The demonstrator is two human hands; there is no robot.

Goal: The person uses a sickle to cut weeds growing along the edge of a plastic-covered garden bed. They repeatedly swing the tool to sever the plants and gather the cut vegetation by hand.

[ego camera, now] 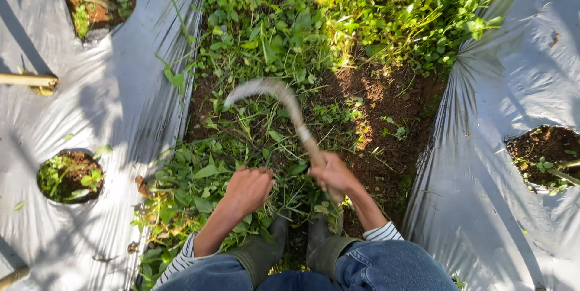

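Right-hand (335, 175) grip, sickle (284, 100) pointing up-left

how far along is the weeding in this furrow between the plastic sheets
Done: a patch of bare brown soil shows on the right of the furrow, and cut greens lie heaped at lower left. In hand: the right hand grips a curved sickle, blurred as if mid-swing, while the left hand presses on the weeds. Left: the dense standing weeds farther ahead.

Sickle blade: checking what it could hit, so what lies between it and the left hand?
In the head view, only weeds lie between the sickle blade and the left hand.
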